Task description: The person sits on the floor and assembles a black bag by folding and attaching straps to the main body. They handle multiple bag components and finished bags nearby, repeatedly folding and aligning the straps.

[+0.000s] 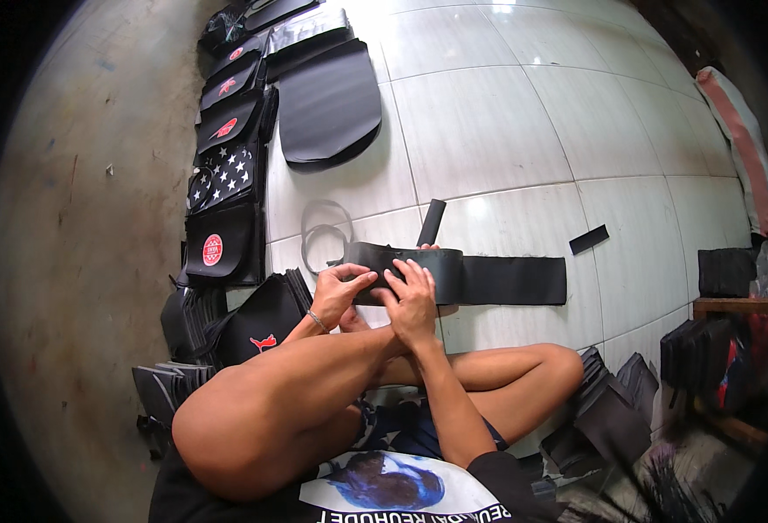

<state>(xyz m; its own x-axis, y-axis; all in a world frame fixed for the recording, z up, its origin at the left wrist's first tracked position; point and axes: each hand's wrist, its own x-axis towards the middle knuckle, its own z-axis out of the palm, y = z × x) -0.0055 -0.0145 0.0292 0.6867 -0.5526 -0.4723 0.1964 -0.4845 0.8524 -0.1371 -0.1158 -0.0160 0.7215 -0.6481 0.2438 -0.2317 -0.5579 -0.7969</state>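
Left hand: tightly pinched black strip near left end
Right hand: rested on strip, fingers part-spread
Rectangle: lay right of strip

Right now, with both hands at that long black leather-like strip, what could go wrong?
The long black leather-like strip lies under the right fingers, so it might slip if they ease off. The thin grey loop lying close to the left fingers could snag. The small black rectangular piece by the strip's far edge might get nudged.
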